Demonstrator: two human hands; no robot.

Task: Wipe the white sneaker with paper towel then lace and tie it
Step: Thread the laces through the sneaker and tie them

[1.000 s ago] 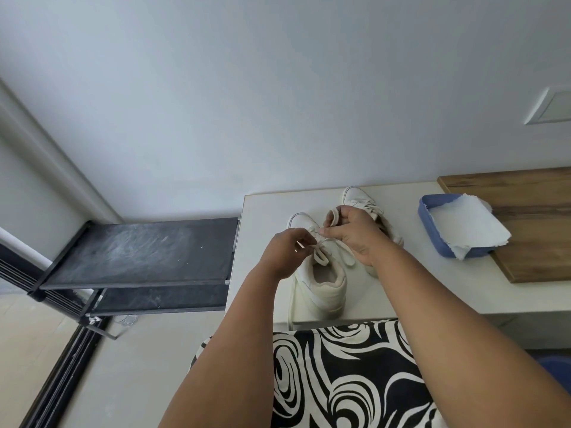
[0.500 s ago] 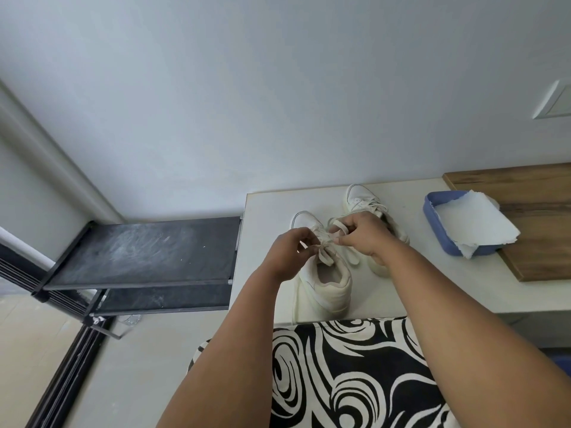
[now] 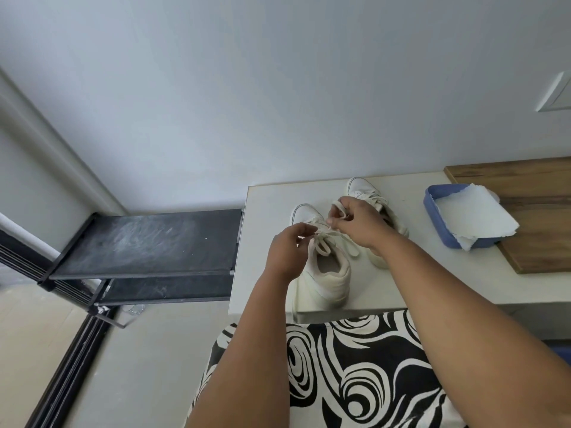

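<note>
A white sneaker [image 3: 327,273] stands on the white table [image 3: 272,205], heel toward me, toe toward the wall. Its cream lace [image 3: 327,234] crosses over the tongue. My left hand [image 3: 285,251] pinches one lace end at the sneaker's left side. Over the sneaker's right side, my right hand [image 3: 360,222] pinches a loop of the lace. A second white sneaker [image 3: 364,188] stands behind and to the right, partly hidden by my right hand. A sheet of paper towel [image 3: 472,213] lies in a blue tray [image 3: 432,208] further right.
A wooden board [image 3: 537,211] lies under the tray at the table's right end. A black metal shelf rack [image 3: 148,242] stands left of the table, lower down. The wall is close behind the sneakers. My black and white patterned clothing fills the near foreground.
My right hand has lifted its lace loop a little up and to the right. My left hand has shifted slightly left, so the lace runs more stretched between them.
</note>
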